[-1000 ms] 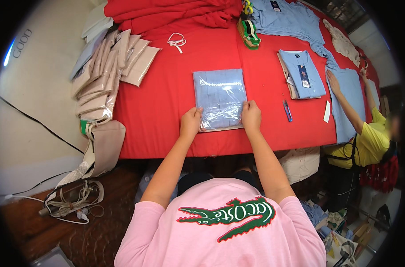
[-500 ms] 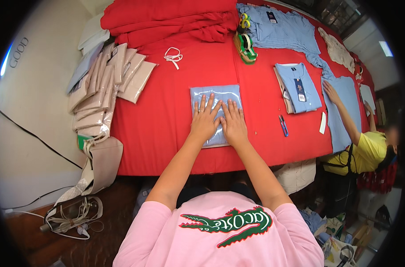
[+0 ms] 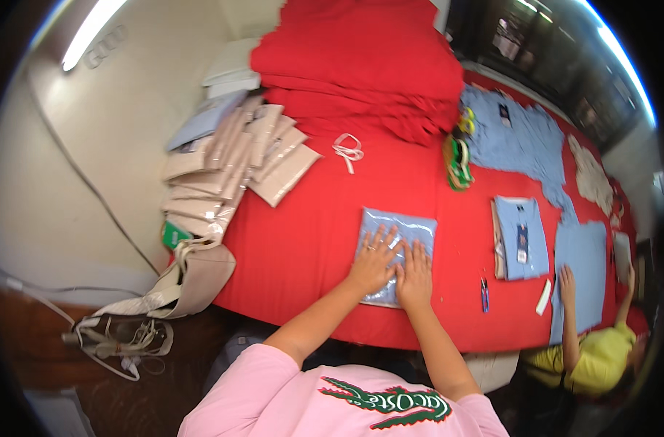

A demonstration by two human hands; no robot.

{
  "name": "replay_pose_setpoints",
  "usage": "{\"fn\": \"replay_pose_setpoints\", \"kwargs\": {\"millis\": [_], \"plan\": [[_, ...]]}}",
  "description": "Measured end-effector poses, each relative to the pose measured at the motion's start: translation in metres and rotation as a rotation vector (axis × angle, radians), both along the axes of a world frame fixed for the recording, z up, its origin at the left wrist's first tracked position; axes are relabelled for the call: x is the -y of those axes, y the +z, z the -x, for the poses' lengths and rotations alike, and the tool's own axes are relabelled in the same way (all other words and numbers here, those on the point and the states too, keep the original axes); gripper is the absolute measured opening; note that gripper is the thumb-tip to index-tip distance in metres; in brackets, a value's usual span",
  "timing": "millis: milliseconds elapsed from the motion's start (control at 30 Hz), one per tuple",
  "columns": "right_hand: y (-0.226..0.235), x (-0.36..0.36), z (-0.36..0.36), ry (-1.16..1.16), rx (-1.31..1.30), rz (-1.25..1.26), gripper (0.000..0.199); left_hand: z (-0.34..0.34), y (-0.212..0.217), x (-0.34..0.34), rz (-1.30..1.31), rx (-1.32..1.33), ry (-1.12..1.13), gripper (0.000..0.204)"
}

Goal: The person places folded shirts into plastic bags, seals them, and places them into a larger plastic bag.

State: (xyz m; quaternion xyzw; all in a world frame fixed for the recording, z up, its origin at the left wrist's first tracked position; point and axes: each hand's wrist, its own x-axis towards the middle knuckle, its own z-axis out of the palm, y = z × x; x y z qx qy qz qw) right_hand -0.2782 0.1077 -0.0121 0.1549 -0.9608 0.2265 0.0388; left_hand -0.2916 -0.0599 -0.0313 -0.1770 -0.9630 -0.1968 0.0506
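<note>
A folded blue shirt in a clear plastic bag (image 3: 397,220) lies flat on the red-covered table in front of me. My left hand (image 3: 376,264) rests on its left half, palm down with fingers spread; a ring shows on one finger. Beside it my right hand (image 3: 416,275) lies flat on the right half, fingers stretched out. Neither hand grips the bag. To the right are a folded blue shirt with a dark tag (image 3: 523,237), small blue thread snips (image 3: 484,295) and a white strip (image 3: 543,297).
Bagged beige garments (image 3: 230,156) are piled at the left, by the wall. Red cloth (image 3: 361,65) is heaped at the back, near a white cord (image 3: 349,151) and a green tape dispenser (image 3: 457,164). At the right, a co-worker in yellow (image 3: 598,360) touches a blue garment (image 3: 581,269).
My view has tilted up and turned, so everything sits lower and further right in the picture. Both hands stay flat on the bagged shirt. The co-worker's near hand has shifted lower along the blue garment.
</note>
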Motion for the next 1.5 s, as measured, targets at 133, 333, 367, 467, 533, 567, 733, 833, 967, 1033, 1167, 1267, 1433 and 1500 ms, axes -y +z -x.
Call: {"fn": "replay_pose_setpoints", "kwargs": {"millis": [133,333,367,467,533,567,733,833,967,1033,1167,1267,1433,1500], "plan": [[-0.006,-0.007,0.000,0.035,-0.032,-0.006,0.063,-0.005,0.004,-0.004,-0.011,-0.023,0.012,0.069],[0.020,-0.034,-0.031,0.358,0.004,0.030,0.092,-0.006,0.003,-0.002,-0.047,0.018,0.036,0.066],[0.030,-0.041,-0.043,0.438,0.012,-0.040,0.093,-0.013,0.005,-0.004,-0.109,0.078,0.133,0.066],[0.042,-0.068,-0.060,0.577,0.037,-0.149,0.096,-0.059,0.019,-0.008,-0.405,0.139,0.474,0.065],[0.022,-0.087,-0.048,0.563,0.056,-0.080,0.097,-0.102,0.012,-0.011,-0.576,0.063,0.665,0.067],[0.015,-0.094,-0.040,0.546,0.033,-0.043,0.096,-0.115,0.008,-0.016,-0.583,0.056,0.701,0.070],[0.016,-0.083,-0.028,0.621,-0.109,-0.139,0.100,-0.135,-0.037,-0.038,-1.152,0.267,0.894,0.059],[0.014,-0.081,-0.005,0.608,-0.135,-0.164,0.084,-0.117,0.016,-0.054,-1.463,0.452,0.792,0.037],[0.048,-0.066,0.004,0.517,0.077,0.405,0.064,-0.105,0.101,-0.038,-1.595,0.440,0.572,0.032],[0.067,-0.062,0.003,0.403,0.355,0.743,0.042,-0.098,0.130,0.003,-1.785,0.540,0.317,0.039],[0.092,-0.062,0.007,0.116,0.898,1.304,0.049,-0.070,0.145,0.113,-1.828,0.374,0.344,0.053],[0.067,-0.070,0.009,-0.102,1.055,1.294,0.050,-0.043,0.147,0.218,-1.981,0.096,0.524,0.049],[-0.027,-0.085,-0.018,-0.352,0.918,1.245,0.044,0.010,0.119,0.387,-2.129,-0.269,0.846,0.058],[-0.014,-0.078,-0.030,-0.384,0.880,1.275,0.048,0.036,0.110,0.430,-2.175,-0.265,0.894,0.063]]}}
